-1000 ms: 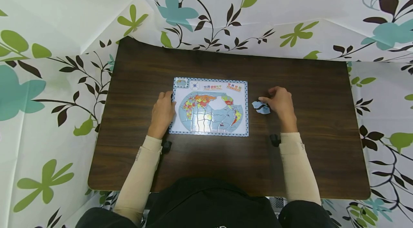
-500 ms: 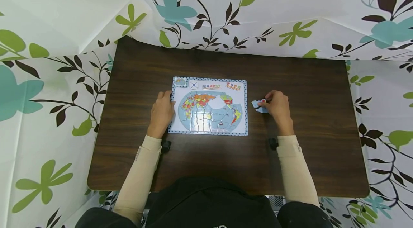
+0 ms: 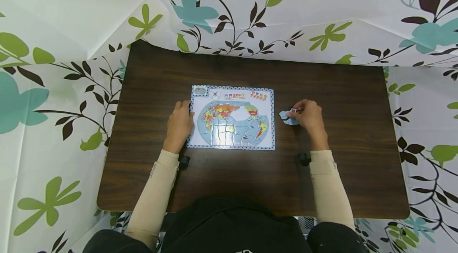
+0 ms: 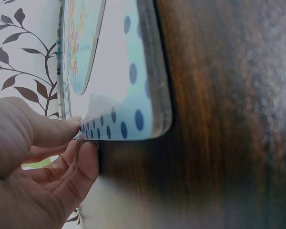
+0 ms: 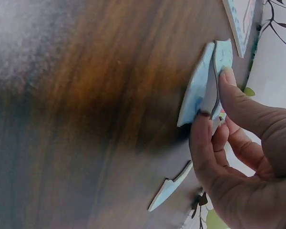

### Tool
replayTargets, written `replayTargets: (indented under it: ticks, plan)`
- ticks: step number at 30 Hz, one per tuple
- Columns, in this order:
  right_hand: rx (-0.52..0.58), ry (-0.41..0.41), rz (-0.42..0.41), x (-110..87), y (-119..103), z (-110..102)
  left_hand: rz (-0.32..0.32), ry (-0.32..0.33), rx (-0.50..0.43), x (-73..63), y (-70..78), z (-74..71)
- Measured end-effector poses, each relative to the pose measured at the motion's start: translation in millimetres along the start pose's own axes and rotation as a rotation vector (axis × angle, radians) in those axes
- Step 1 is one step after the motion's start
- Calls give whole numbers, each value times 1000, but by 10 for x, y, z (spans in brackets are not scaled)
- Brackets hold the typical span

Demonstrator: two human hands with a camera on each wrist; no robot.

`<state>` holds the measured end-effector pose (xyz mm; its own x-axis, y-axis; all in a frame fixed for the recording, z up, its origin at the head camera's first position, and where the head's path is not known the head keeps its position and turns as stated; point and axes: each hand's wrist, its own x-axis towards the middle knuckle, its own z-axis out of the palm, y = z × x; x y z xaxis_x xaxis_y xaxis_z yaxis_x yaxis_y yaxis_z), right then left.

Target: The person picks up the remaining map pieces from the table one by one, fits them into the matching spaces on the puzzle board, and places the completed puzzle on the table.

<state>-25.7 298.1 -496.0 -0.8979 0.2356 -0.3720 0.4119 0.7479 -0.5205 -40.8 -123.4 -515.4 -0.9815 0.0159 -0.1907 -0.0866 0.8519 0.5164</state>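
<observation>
A world-map jigsaw puzzle board (image 3: 266,121) with a dotted blue border lies on the table; a white gap (image 3: 241,115) shows in its map's upper middle. My left hand (image 3: 180,125) holds the board's left edge, thumb on the border and fingers bent at the side. To the right of the board, my right hand (image 3: 309,117) pinches a light-blue puzzle piece (image 5: 224,53) between thumb and fingers; a bit of red shows by the fingertips in the head view. Another pale-blue piece (image 5: 195,90) sits close against it. A third, slim piece (image 5: 169,191) lies beneath the fingers.
The dark wood-grain table (image 3: 229,181) extends all round the board. A white curtain (image 3: 322,10) with leaf patterns hangs behind and at both sides. A black wrist device (image 3: 304,160) sits by the right sleeve, and another (image 3: 184,162) by the left.
My right hand has drawn in and its fingers have closed on a puzzle piece, where a red patch now shows. The left hand stays at the board's edge.
</observation>
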Motion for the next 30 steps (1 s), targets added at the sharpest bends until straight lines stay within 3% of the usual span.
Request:
replayTargets:
  ticks: [12,19,30]
  plan:
    - [91,87,-149,18,-112,-49,-3,-20,8,19,3,2]
    - [220,36,-167,88,-415,62,-5,-20,13,19,13,-3]
    - [286,-81,-170,106,-847,409,-13,-13,14,13,-3,-1]
